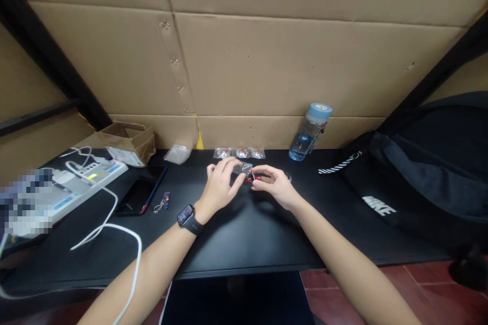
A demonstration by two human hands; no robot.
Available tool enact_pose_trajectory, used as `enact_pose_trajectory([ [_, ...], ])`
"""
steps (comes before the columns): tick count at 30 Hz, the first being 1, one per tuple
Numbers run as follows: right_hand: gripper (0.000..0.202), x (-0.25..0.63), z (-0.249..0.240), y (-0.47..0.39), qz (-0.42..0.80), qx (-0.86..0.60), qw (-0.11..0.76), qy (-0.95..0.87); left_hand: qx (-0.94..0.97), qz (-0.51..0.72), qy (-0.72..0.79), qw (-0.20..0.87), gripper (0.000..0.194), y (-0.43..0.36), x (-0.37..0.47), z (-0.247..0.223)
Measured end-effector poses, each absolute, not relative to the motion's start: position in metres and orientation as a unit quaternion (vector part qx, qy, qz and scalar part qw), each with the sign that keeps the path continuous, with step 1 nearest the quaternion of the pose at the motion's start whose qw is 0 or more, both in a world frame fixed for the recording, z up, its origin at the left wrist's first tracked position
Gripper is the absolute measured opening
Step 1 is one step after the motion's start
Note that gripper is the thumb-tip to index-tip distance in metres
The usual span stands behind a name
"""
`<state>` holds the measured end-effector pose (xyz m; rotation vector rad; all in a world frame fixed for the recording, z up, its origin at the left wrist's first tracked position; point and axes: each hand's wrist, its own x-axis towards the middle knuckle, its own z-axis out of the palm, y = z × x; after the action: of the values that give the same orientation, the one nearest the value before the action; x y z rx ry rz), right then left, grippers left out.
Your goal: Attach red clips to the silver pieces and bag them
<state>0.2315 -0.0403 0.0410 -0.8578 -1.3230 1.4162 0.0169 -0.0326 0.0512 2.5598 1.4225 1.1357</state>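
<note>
Near the middle of the black table, my left hand, with a black watch on its wrist, has its fingertips curled at a small clear plastic bag. My right hand is closed in a pinch around a small red object right beside the bag. The fingers partly cover this red piece, and its kind cannot be made out. Part of a clear, rounded thing shows behind my right hand. Just beyond both hands, three clear packets with round silvery and red contents lie in a row.
A water bottle stands at the back right, beside a black backpack. On the left are an open cardboard box, a plastic pouch, a phone, a keychain, and a power strip with white cables.
</note>
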Motion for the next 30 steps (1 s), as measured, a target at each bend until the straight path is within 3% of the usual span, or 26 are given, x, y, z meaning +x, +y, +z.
enact_pose_trajectory([
  [11,0.040,0.260,0.046,-0.032,0.392,-0.436,0.452,-0.672,0.874,0.189,0.434,0.111,0.050,-0.007,-0.016,0.041],
  [17,0.041,0.264,0.048,-0.034,0.292,-0.462,0.428,-0.720,0.917,0.160,0.350,0.110,0.031,-0.008,-0.011,0.030],
  [22,0.022,0.259,0.049,-0.037,0.196,-0.492,0.374,-0.761,0.924,0.162,0.339,0.076,0.035,-0.013,-0.004,0.022],
  [30,0.024,0.254,0.043,-0.036,0.163,-0.503,0.300,-0.794,0.933,0.139,0.324,0.074,0.038,-0.020,0.007,0.017],
])
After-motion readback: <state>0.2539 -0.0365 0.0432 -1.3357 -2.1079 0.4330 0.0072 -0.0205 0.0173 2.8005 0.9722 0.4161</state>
